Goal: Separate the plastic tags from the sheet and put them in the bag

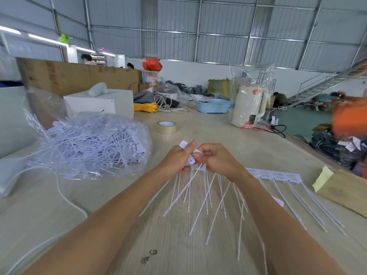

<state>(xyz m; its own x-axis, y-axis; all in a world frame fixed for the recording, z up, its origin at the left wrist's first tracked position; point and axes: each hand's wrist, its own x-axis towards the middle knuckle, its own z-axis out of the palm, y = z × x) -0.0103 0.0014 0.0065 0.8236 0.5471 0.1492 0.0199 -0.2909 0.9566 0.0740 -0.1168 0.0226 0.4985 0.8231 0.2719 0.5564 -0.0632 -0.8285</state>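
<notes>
White plastic tags sit bunched between both hands above the pale wooden surface, their thin tails fanning down toward the person. The left hand grips the tag heads with curled fingers, thumb on top; the right hand pinches the same bunch just beside it. The rest of the sheet lies flat to the right. To the left, a clear bag holds a heap of loose tags. A tape roll stands beyond the hands
</notes>
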